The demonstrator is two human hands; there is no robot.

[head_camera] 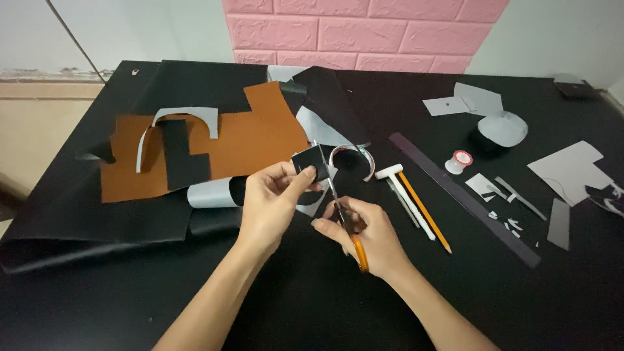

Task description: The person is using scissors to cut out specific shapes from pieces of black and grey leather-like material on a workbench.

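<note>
The left hand [273,195] pinches a small black square piece [310,164] between thumb and fingers and holds it up just above the black worktop [312,305]. The right hand [365,235] is wrapped around a pair of scissors [339,208] with orange handles, and the blades point up to the lower edge of the black piece. The blades look a little open, but they are thin and hard to see. Behind the left hand lies a big brown sheet [250,140], with a black strip [184,156] and a curved grey cutout [188,117] on top of it. A large black sheet [97,221] lies under the brown one. Just behind the black piece is a grey ring-shaped band [364,159]. To the right of the right hand lie a small white hammer [406,195] and an orange pencil [426,211], side by side. Next to them a long dark ruler [465,198] runs at a slant across the worktop. Past the ruler stands a small white spool [459,161] with a red top. Further right are grey paper shapes [569,169] and tiny scraps [510,221], well apart from both hands. A pink brick wall [364,32] stands behind the worktop.
</note>
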